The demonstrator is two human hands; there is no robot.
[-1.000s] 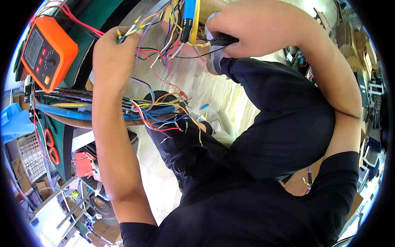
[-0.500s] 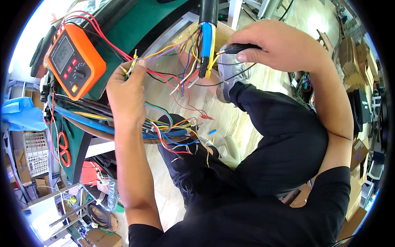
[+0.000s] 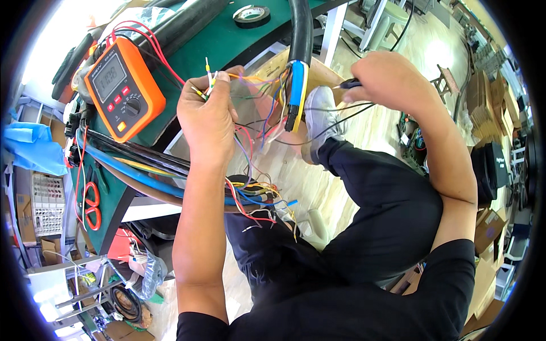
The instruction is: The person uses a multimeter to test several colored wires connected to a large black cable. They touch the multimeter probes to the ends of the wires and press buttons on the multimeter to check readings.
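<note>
My left hand (image 3: 206, 116) is closed, pinching a few thin wires (image 3: 209, 77) with yellow and white ferrule ends between thumb and fingers. My right hand (image 3: 392, 82) grips a black test probe (image 3: 351, 83), its metal tip pointing left, apart from the cable. Between the hands hangs a thick black cable (image 3: 300, 40), its stripped end showing a blue core (image 3: 296, 82), a yellow one and several thin coloured wires. An orange handheld meter (image 3: 126, 88) with red and black leads stands left of my left hand. Below, a second stripped bundle (image 3: 253, 196) spreads over my leg.
A green table (image 3: 196, 42) carries a roll of black tape (image 3: 251, 16) and orange-handled scissors (image 3: 92, 207). Blue and black cables (image 3: 142, 173) run along its edge. A cardboard box (image 3: 324, 68) sits beneath the hanging cable. Cardboard boxes (image 3: 483, 85) line the right side.
The probe in my right hand has moved right, away from the yellow core. My left hand still pinches its wires and has shifted right. The whole view has shifted slightly.
</note>
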